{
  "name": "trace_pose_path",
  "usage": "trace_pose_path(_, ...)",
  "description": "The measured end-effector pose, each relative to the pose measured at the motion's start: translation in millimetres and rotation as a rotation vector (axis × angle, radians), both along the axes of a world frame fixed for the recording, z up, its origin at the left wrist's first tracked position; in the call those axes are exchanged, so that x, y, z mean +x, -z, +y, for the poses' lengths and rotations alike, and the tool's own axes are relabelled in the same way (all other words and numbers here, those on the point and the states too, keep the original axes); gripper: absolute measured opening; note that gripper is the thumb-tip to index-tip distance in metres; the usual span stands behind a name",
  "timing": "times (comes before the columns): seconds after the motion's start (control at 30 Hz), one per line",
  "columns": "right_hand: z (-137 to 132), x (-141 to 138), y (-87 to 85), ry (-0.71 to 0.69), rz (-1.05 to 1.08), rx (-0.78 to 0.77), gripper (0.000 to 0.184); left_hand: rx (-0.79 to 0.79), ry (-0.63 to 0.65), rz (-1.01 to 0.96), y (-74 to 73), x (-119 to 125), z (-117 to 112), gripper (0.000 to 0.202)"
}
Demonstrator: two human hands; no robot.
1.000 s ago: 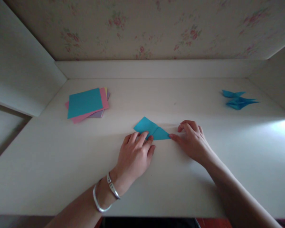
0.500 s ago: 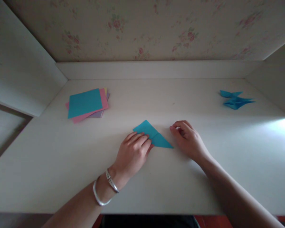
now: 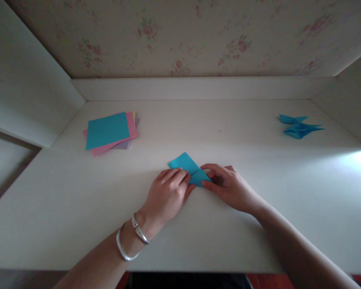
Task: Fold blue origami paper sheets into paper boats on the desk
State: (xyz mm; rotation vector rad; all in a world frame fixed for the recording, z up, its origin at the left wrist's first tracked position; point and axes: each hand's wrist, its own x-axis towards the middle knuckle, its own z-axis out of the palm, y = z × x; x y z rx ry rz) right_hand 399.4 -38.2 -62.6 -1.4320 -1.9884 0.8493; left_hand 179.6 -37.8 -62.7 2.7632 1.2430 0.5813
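Observation:
A folded sheet of blue origami paper [image 3: 185, 161] lies on the white tabletop in front of me, creased across its middle. My left hand [image 3: 171, 191] presses on its lower left part, fingers together, and covers that corner. On the right, my right hand [image 3: 225, 185] has its thumb and index finger on the paper's narrow right end, with the thumb at the near edge and the index finger at the far edge. The right tip of the paper is hidden behind those fingers.
At the back left sits a stack of coloured paper sheets [image 3: 108, 130], blue on top of pink, purple and yellow. Folded blue paper pieces [image 3: 301, 129] lie at the back right. A low white ledge [image 3: 195, 89] and flowered wall border the table's far side.
My right hand has moved left and slightly down from beside the paper, and its fingers now hold the paper's right end. My left hand has stayed nearly still.

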Motion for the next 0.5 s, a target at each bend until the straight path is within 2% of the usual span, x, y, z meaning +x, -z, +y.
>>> trace_pose_path(0.13,1,2,-2.4,0.117,0.353,-0.19,0.027,-0.006,0.034,-0.016,-1.9,0,1,0.024)
trace_pose_path(0.27,1,2,-5.3,0.215,0.55,-0.275,0.03,0.002,0.028,-0.033,0.5,0,-1,0.017)
trace_pose_path(0.33,2,2,-4.6,0.29,0.657,-0.243,0.028,0.022,0.0,-0.09,0.5,0,-1,0.019)
trace_pose_path(0.4,3,3,-2.7,0.377,0.718,-0.136,0.023,0.001,-0.051,-0.221,-2.5,-3,-1,0.02)
trace_pose_path(0.47,3,3,-0.9,0.436,0.713,-0.018,0.017,-0.115,-0.128,-0.416,-8.1,-6,0,0.021)
trace_pose_path(0.5,2,3,-0.5,0.447,0.694,0.029,0.015,-0.226,-0.197,-0.516,-11.1,-7,2,0.025)
